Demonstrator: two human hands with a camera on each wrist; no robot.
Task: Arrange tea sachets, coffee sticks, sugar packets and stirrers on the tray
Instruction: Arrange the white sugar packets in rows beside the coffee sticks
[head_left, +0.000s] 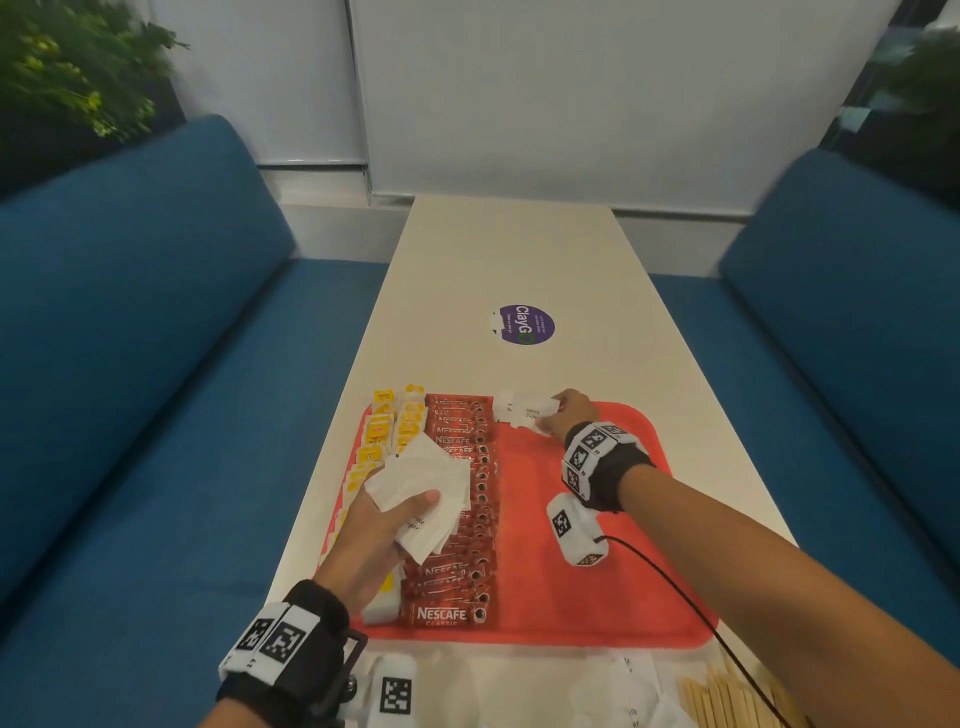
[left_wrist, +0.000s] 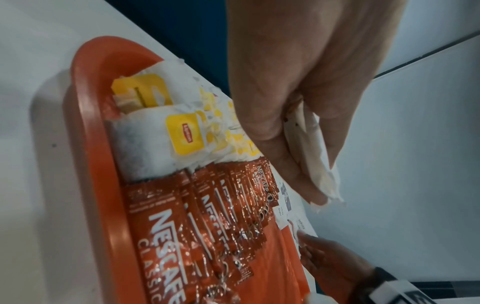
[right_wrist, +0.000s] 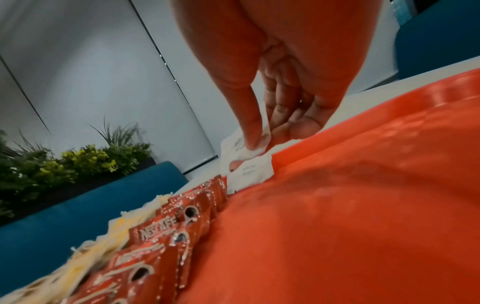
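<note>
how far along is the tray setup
Done: Lipton tea sachets and Nescafe sticks fill two columns on the red tray. In hand: right hand places a white sugar packet; left hand holds more. Left: wooden stirrers off-tray.

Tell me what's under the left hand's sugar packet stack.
Under the stack of sugar packets gripped by the left hand lie the coffee sticks and tea sachets; the covered ones can't be checked.
</note>
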